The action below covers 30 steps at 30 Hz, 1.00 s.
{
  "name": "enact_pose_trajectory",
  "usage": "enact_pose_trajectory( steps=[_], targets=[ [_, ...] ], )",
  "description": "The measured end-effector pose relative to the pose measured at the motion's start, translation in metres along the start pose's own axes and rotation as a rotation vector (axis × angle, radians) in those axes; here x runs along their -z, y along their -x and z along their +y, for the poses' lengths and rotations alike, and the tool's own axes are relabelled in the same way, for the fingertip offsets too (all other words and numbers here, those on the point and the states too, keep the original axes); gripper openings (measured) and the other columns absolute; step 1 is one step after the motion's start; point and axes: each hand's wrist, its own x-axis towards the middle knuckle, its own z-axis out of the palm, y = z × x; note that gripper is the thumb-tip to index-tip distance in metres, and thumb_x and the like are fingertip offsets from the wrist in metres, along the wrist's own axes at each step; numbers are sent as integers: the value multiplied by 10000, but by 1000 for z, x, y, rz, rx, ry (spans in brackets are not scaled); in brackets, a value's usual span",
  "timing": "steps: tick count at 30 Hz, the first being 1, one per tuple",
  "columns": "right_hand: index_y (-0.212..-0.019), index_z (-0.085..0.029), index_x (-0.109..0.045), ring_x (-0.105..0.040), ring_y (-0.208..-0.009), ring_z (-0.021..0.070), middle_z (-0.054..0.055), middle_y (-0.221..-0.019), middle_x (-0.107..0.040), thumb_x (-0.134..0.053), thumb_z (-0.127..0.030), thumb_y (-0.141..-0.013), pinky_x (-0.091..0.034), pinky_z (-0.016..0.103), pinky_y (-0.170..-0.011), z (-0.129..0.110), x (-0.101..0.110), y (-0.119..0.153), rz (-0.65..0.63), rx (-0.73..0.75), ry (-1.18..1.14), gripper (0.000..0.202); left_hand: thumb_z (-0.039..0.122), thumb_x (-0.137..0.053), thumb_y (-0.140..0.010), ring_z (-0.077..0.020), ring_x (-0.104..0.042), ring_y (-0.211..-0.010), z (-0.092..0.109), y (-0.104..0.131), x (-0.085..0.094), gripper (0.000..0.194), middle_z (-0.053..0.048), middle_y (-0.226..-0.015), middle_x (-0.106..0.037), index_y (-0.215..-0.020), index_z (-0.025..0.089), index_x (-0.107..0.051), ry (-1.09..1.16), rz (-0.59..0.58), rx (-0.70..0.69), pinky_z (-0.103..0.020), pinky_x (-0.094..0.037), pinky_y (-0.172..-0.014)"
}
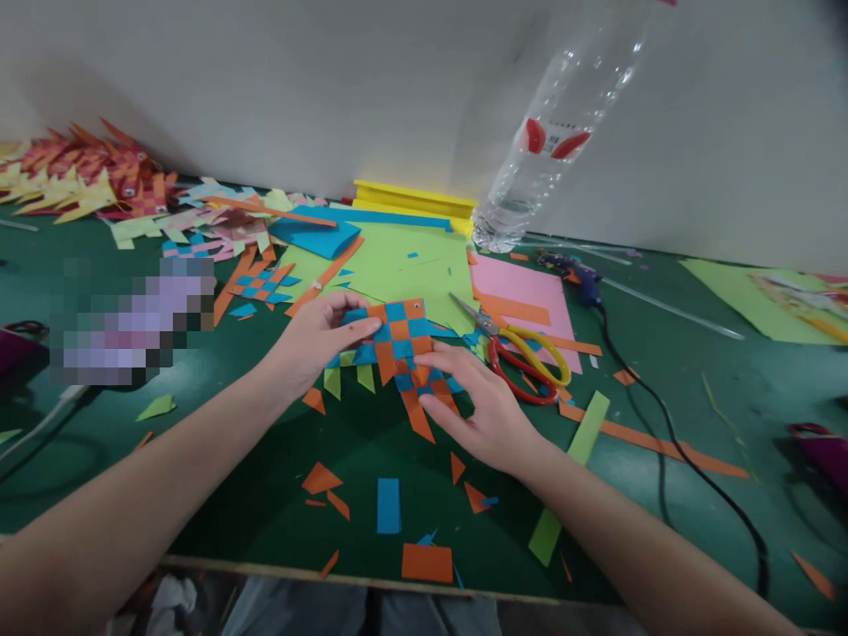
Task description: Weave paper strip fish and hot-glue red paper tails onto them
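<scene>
A woven fish of blue and orange paper strips (399, 330), with a small eye near its top right, is pinched between the thumb and fingers of my left hand (324, 336). My right hand (480, 402) is at the fish's lower right edge, thumb and fingers around a pointed orange strip end. Just below lies a second blue and orange woven piece (424, 397), partly hidden by the first. Green and blue woven strips (348, 371) show beneath my left hand's fingertips. Scissors with red and yellow handles (523, 353) lie beyond my right hand.
Green sheets (411, 265), a pink sheet (523, 291) and a yellow holder (411, 199) lie toward the wall. A clear bottle (556, 132) stands at the back. At right are a glue gun (579, 278) and its black cord. Woven fish (86, 177) pile up far left; paper scraps litter the front.
</scene>
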Motion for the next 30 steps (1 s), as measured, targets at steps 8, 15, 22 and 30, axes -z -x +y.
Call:
enact_pose_trajectory(
  steps=[8, 15, 22, 30],
  targets=[
    [-812, -213, -571, -658, -804, 160, 28, -846, -679, -648, -308, -820, -561, 314, -735, 17, 6, -7, 313, -318, -324, 122, 505, -458, -915, -196, -656, -879, 9, -1, 11, 371, -78, -964, -675, -976, 168, -598, -302, -157, -169, -353, -541, -809],
    [-974, -212, -599, -658, -640, 143, 11, -784, -716, -759, -415, -696, -540, 269, -546, 38, 19, -14, 204, -571, -535, 380, 422, -425, -951, -260, -514, -1185, 4, -6, 24, 356, -104, -1225, -590, -1172, 172, -550, -1157, -195, -589, -430, -398, -1023],
    [-743, -204, -672, -624, -561, 134, -8, -667, -689, -738, -438, -724, -484, 255, -497, 43, 32, -15, -110, -403, -267, 244, 440, -434, -950, -282, -490, -1229, -1, -10, 30, 437, -132, -1326, -535, -1277, 160, -507, -1297, -357, -503, -425, -387, -1028],
    [-998, -198, -651, -628, -975, 244, 81, -993, -710, -578, -313, -881, -492, 427, -857, 44, 20, -10, 11, 132, 345, 179, 611, -506, -860, -279, -501, -1205, 1, -17, 47, 573, -101, -1290, -568, -1281, 222, -526, -1314, -398, -411, -383, -367, -1005]
  ],
)
